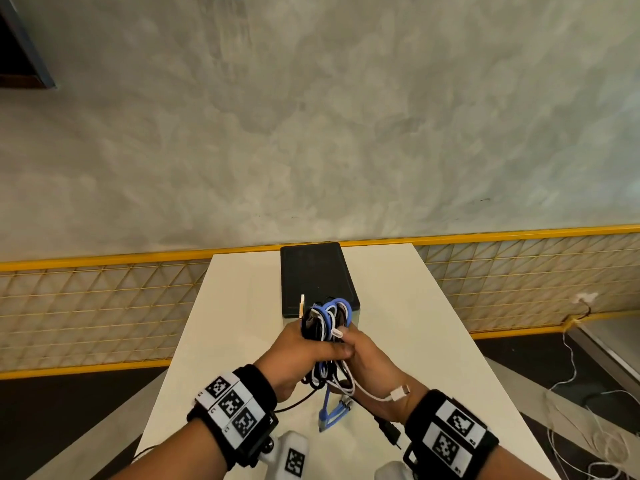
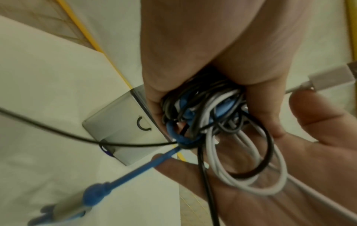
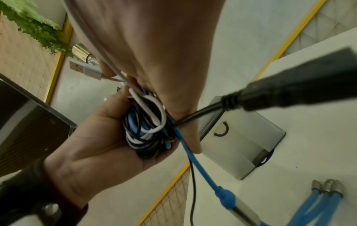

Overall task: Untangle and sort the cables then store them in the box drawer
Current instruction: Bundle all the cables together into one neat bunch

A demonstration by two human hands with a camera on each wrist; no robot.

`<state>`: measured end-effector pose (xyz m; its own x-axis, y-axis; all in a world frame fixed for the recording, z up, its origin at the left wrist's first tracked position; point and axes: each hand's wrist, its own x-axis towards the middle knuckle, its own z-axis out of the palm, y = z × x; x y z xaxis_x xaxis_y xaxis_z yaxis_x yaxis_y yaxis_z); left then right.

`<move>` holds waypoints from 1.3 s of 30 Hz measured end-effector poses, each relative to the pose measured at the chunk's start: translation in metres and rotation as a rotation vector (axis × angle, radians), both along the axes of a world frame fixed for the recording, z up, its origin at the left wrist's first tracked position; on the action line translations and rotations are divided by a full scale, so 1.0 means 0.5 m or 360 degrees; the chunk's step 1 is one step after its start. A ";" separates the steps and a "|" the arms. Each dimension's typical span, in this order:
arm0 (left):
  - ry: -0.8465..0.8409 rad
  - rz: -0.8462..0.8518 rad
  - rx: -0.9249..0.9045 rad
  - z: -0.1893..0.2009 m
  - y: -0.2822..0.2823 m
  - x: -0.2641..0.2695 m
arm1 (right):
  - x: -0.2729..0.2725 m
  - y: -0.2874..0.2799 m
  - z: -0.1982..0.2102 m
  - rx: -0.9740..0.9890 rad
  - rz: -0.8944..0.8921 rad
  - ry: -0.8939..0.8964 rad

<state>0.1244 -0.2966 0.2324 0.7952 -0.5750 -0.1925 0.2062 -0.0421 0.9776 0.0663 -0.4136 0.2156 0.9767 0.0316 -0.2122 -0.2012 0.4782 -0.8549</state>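
Cable bundle: black, white and blue cords knotted together, clasped between both hands, loose plug ends dangling below them. Box drawer: dark, flat, closed, lying just beyond the hands.

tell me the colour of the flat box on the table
Black flat box, clearest in the head view.

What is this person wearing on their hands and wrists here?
Both hands are bare, no gloves or sleeves. The left hand and right hand each have a wide black wristband carrying white square tags printed with black fiducial patterns, three showing on the left wrist, two on the right.
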 end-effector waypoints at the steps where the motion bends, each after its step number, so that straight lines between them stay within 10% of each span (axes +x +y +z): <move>1: 0.0017 0.0033 -0.0022 -0.001 0.000 -0.001 | -0.001 0.001 -0.001 -0.0003 0.0012 -0.0001; 12: 0.0109 0.0306 -0.0307 -0.002 -0.020 -0.010 | -0.018 0.006 -0.004 -0.0358 0.0088 -0.0353; 20: 0.0160 0.0373 -0.0402 0.037 -0.016 0.007 | -0.020 -0.032 -0.021 -0.0501 0.0458 -0.0273; 39: 0.0526 0.0232 -0.0809 0.100 0.022 0.026 | -0.029 -0.053 -0.042 -0.0944 0.0313 -0.0046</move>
